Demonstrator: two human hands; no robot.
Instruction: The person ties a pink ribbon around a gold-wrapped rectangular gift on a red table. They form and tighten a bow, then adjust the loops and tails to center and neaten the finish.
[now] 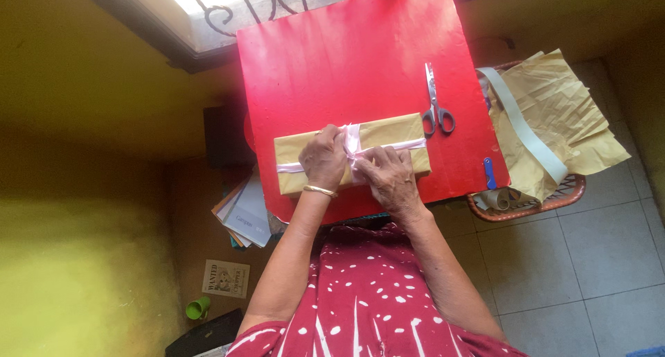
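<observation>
Left hand [323,159] is pressing flat on the parcel [388,134], steadying it. Right hand [389,177] is pinching the pink ribbon [352,141] at the crossing (keeping tension); scissors [436,106] lying nearby.

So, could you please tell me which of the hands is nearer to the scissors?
The right hand. It rests on the parcel at the ribbon, below and left of the scissors. The left hand lies farther left on the parcel, beyond the ribbon.

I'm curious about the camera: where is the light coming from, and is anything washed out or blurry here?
Head view: daylight from the window, which is blown out white; glare sheens the red tabletop; yellow walls fall dim; hands and parcel stay sharp.
</observation>
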